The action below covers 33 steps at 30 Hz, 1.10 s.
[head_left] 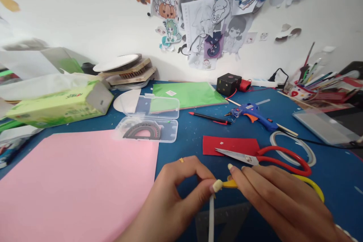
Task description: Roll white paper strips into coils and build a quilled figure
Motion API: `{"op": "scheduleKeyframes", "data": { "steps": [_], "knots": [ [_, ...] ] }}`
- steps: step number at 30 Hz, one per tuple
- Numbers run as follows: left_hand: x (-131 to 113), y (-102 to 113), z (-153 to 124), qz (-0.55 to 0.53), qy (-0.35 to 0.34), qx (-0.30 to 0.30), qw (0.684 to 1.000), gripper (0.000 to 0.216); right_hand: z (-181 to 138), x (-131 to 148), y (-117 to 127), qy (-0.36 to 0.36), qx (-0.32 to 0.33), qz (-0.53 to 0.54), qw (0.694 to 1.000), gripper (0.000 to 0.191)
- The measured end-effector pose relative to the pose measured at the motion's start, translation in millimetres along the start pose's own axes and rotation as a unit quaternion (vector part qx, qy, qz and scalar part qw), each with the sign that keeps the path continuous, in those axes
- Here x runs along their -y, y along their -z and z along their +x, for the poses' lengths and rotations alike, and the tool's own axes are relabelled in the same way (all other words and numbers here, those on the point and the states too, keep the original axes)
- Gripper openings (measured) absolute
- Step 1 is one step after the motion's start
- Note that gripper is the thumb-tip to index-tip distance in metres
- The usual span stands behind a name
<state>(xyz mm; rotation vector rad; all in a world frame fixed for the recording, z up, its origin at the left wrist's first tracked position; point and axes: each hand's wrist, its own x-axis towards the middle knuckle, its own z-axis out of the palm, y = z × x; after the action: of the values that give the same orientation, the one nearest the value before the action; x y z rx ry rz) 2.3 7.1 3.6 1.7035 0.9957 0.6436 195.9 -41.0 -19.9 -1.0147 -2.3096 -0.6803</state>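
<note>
My left hand (184, 193) is closed in a pinch, thumb against forefinger, on the end of a narrow yellow strip (230, 184). A thin white strip (211, 219) hangs straight down from the same fingertips. The fingers of my right hand (280, 200) lie over the yellow strip just to the right, their grip partly hidden. A yellow curve, seemingly the same strip, comes out behind that hand. Just beyond the hands, red-handled scissors (252, 159) rest partly on a red piece (231, 146). Beneath the hands lies a see-through set square (221, 221).
Pink sheet (85, 181) covers the left front. Behind it are an open plastic case (170, 136) with a protractor and a green sheet (190, 94). A pen (210, 118), blue glue gun (255, 115), tape roll (310, 155) and pen cup (302, 92) stand or lie rightward.
</note>
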Motion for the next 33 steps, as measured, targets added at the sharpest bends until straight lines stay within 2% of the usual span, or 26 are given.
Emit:
{"op": "scheduleKeyframes", "data": {
  "steps": [6,9,15,22,27,33],
  "knots": [
    [-3,1,-1,-0.022,0.034,0.004,0.999,0.024,-2,-1,1,0.003,-0.009,0.005,1.000,0.028],
    [-4,1,-2,-0.036,0.041,-0.001,0.999,0.029,-1,-2,4,-0.003,0.011,0.008,1.000,0.028],
    [-3,0,-3,-0.053,0.036,0.003,0.998,0.021,-1,0,7,-0.023,0.032,0.013,0.999,0.030],
    [-3,0,-3,-0.072,0.051,0.006,0.996,0.019,0,-1,10,-0.009,0.043,-0.012,0.999,0.029],
    [-5,-1,-3,-0.080,0.068,0.010,0.994,0.028,2,1,10,-0.021,0.031,-0.011,0.999,0.031],
    [-4,-1,-2,-0.098,0.065,0.015,0.993,0.023,2,3,8,-0.035,0.024,-0.007,0.999,0.028]
  ]
}}
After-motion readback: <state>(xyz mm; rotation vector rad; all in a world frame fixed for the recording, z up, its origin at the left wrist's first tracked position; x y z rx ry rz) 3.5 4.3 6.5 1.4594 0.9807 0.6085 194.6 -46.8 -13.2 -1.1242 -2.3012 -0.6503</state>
